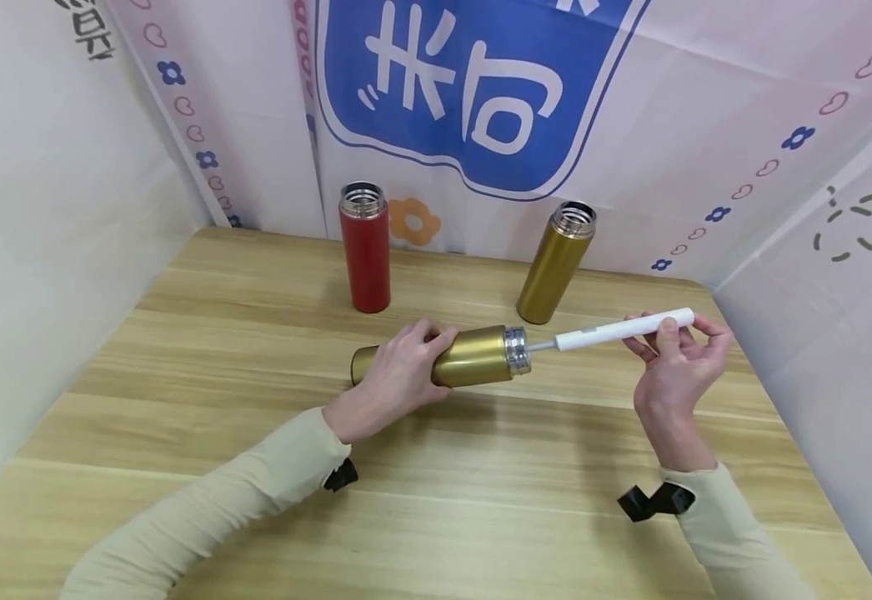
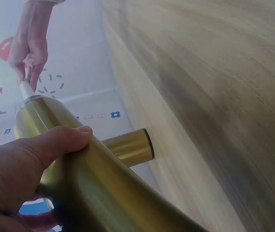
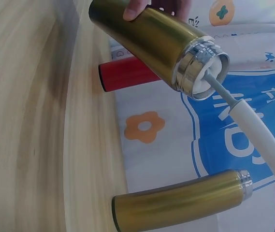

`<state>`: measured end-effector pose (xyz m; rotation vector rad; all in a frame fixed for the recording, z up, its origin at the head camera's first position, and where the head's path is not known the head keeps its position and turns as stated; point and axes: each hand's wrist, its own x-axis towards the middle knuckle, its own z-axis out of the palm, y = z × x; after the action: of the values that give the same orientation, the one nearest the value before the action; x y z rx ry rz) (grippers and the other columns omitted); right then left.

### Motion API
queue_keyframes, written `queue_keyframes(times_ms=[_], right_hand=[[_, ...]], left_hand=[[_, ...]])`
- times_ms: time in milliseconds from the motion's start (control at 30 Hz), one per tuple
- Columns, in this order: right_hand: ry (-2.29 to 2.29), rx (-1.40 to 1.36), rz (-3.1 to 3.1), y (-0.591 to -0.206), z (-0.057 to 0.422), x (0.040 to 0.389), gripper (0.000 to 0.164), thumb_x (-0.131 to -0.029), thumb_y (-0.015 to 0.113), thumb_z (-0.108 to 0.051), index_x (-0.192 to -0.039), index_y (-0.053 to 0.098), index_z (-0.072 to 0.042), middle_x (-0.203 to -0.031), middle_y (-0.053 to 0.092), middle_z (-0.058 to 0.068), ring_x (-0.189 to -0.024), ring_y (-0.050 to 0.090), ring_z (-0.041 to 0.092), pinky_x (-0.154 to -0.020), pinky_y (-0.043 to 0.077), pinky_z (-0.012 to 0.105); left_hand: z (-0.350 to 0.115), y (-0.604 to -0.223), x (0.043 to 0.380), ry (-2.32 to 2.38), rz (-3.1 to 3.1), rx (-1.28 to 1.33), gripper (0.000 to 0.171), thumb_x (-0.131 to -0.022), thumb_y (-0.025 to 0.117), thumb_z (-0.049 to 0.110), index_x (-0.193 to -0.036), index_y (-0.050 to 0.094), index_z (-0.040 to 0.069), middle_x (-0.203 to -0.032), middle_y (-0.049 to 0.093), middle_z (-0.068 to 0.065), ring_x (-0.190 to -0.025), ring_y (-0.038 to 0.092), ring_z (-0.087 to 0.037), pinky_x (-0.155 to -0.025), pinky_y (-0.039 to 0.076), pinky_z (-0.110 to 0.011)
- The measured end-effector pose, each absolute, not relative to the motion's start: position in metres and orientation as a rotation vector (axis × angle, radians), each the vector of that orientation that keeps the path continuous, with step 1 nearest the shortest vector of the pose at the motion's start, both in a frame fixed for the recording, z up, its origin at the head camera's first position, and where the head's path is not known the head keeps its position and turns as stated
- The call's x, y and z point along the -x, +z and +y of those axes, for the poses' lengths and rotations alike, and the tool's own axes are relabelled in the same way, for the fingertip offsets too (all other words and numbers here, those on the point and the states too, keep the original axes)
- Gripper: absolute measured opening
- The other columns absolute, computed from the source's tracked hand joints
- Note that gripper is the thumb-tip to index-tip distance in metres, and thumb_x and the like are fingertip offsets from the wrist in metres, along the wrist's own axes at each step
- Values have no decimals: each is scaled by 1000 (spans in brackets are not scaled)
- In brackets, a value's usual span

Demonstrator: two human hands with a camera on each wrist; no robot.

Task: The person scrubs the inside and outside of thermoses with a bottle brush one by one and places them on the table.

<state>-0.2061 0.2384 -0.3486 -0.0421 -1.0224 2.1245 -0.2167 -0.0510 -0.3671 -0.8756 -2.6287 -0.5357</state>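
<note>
My left hand (image 1: 403, 372) grips a gold thermos bottle (image 1: 473, 357) round its body and holds it on its side, its steel mouth facing right. In the right wrist view a white brush head (image 3: 208, 77) sits just inside that mouth. The brush's thin grey rod leads out to a white handle (image 1: 623, 329), which my right hand (image 1: 679, 358) pinches between thumb and fingers. How far the brush head reaches inside is hidden. Behind the left hand stands a red thermos bottle (image 1: 366, 254) without a lid. A second gold thermos bottle (image 1: 557, 265), also lidless, stands behind the brush.
The wooden table (image 1: 443, 517) runs back to a printed cloth backdrop (image 1: 256, 108). White cloth walls (image 1: 856, 317) border it on the left and right. Both standing bottles are near the table's back edge.
</note>
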Motion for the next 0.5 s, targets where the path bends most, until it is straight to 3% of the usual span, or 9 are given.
queue_keyframes(times_ms=[500], right_hand=[[2169, -84, -1161, -367, 189, 205, 22, -87, 57, 6, -100, 42, -3, -80, 66, 16, -70, 70, 26, -59, 58, 36]], left_hand=[[-24, -356, 210, -541, -2674, 906, 69, -62, 86, 29, -123, 56, 16, -102, 60, -8, -88, 58, -22, -62, 54, -37]])
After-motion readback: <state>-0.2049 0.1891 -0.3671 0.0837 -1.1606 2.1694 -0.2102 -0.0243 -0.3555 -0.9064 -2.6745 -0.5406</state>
